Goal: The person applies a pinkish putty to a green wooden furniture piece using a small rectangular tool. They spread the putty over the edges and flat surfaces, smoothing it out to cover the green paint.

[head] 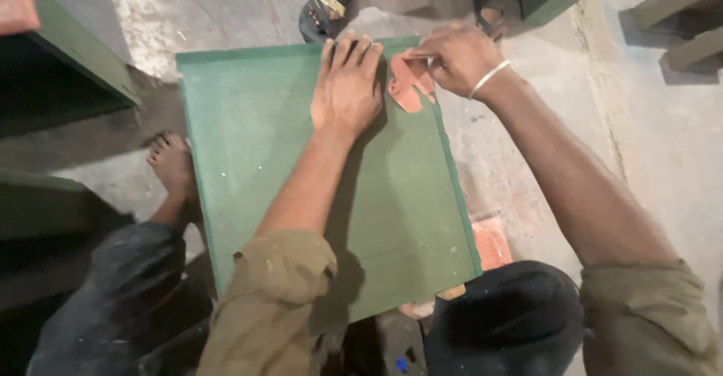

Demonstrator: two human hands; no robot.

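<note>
A large green panel [301, 188] lies flat over the person's lap and knees, filling the middle of the head view, its far edge toward twelve o'clock. Around it is a bare concrete floor [542, 142]; green-painted frames [68, 67] stand at nine and ten o'clock, and a co-worker's sandalled feet [325, 5] show at twelve. The person's own bare foot [172, 163] rests on the floor at nine o'clock of the panel.

The step in hand looks like marking or scoring round a template. A small reddish-brown template [407, 86] lies flat on the panel's far right corner, at about one o'clock.

The left hand [348, 90] is laid palm down on the panel just at nine o'clock of the template, fingers stretched and close together, pointing to twelve, the arm straight and bearing down to steady the board.

The right hand [456, 58], a pale bangle [488, 79] on its wrist, comes in from four o'clock with the elbow bent. Its fingers are curled and bunched, pinching a thin tool [419, 58] at the template's upper edge; what kind of tool I cannot tell.

As a judgement, the next move calls for holding the template dead still while the tip follows its outline, with the left hand's pressure kept even.
</note>
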